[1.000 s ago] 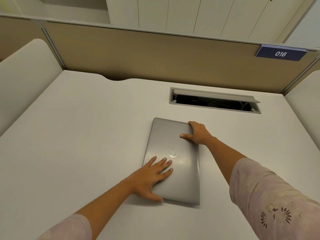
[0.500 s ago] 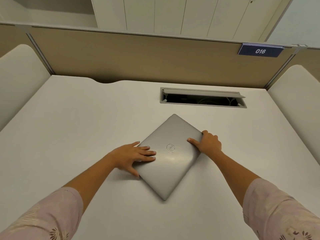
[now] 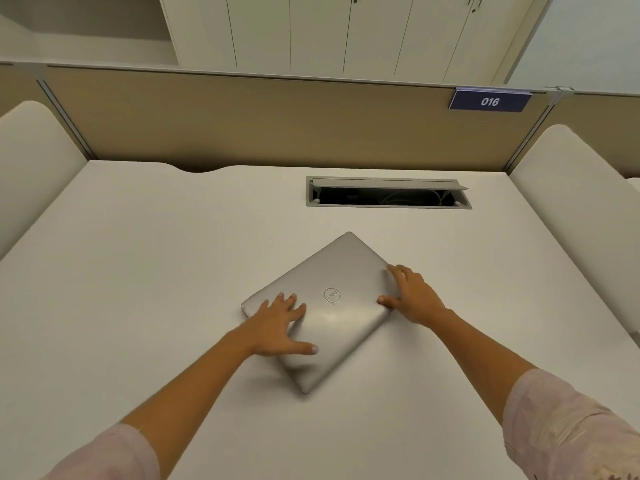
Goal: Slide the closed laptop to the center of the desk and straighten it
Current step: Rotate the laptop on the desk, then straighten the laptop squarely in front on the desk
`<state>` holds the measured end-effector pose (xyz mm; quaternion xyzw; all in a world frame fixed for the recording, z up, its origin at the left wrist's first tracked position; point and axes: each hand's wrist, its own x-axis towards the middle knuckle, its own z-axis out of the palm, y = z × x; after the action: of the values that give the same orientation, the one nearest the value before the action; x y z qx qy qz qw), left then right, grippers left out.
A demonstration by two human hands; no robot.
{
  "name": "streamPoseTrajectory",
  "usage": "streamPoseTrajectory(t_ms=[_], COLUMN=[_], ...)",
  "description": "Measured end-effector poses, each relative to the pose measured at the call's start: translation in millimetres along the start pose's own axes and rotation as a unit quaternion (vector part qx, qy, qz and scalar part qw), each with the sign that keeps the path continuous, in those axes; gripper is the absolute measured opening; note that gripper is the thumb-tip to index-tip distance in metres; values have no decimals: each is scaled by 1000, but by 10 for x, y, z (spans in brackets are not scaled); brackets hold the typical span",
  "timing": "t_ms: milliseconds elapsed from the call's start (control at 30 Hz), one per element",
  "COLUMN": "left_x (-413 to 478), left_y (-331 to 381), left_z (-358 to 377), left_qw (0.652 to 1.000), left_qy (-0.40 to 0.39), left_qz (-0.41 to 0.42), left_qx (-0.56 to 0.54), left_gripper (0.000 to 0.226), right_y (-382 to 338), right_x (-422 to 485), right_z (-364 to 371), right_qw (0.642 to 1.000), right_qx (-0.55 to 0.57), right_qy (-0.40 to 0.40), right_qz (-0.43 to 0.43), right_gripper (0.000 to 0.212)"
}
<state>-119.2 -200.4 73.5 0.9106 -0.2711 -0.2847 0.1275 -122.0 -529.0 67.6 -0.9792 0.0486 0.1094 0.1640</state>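
A closed silver laptop with a round logo lies flat on the white desk, a little right of the middle, turned diagonally so one corner points toward me. My left hand rests flat on the lid's left part, fingers spread, thumb along the near-left edge. My right hand holds the right edge, fingers over the lid and thumb on top.
An open cable hatch with wires inside is set in the desk behind the laptop. Beige partition panels wall the back and rounded white dividers stand at both sides. A blue "016" label hangs at the upper right.
The laptop has turned clockwise from nearly upright to a diagonal position. My left hand shifted from the near end to the left corner; my right hand stayed on the right edge.
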Motion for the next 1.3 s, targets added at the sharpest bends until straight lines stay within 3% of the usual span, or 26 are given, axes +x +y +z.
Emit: streamPoseTrajectory(t_ms=[100,233,433,733,1033,1133,1233,1300], left_x=[27,121,166,177,31,13,3,-1], left_y=[310,604,621,591,-121,-326,-440,-475], left_z=[327,657,762,630,256,146,120,150], left_qw=[997,992,984,982,963,959,960,963], left_qy=[66,112,144,80,31,22,30,45], left_qz=[-28,-65,-76,-34,37,56,70,71], left_qx=[19,14,73,170,264,278,270,257], left_gripper=[113,123,111,92,83,82,81,82], right_y=[26,16,-60,-177,-708,-871,-952,-958], right_x=[-89,-183,-264,-324,-389,-369,-305,-298], right_z=[72,255,373,404,696,740,772,729], right_qw=[984,962,972,967,920,926,951,961], right_qx=[-79,-145,-127,-173,-352,-345,-278,-240], right_qy=[-50,-66,-50,-23,46,63,-15,-15], right_qz=[-149,-222,-193,-184,-169,-143,-137,-134], right_gripper=[99,110,102,92,84,87,88,89])
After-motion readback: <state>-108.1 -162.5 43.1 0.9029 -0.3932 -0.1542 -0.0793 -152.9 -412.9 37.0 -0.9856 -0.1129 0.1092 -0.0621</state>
